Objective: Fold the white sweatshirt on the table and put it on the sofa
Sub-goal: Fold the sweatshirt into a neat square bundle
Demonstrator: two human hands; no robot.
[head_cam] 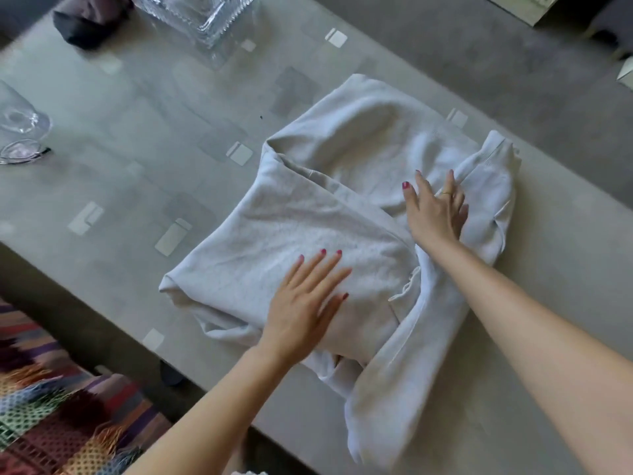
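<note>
The white sweatshirt (346,186) lies partly folded on the glass-topped table (144,138), right of centre. One sleeve runs down toward the table's near edge, and a ribbed cuff lies at the garment's right end. My left hand (305,303) rests flat on the near folded part, fingers spread. My right hand (435,210) lies flat with its fingers apart on the cloth beside the cuff. Neither hand grips any fabric. The sofa is not identifiable in this view.
A clear glass vase (198,15) stands at the far edge, with a dark rolled cloth (85,25) to its left. Glass pieces (20,132) sit at the left edge. A striped fringed textile (51,406) lies below the table at lower left. Grey carpet (479,56) spreads beyond the table.
</note>
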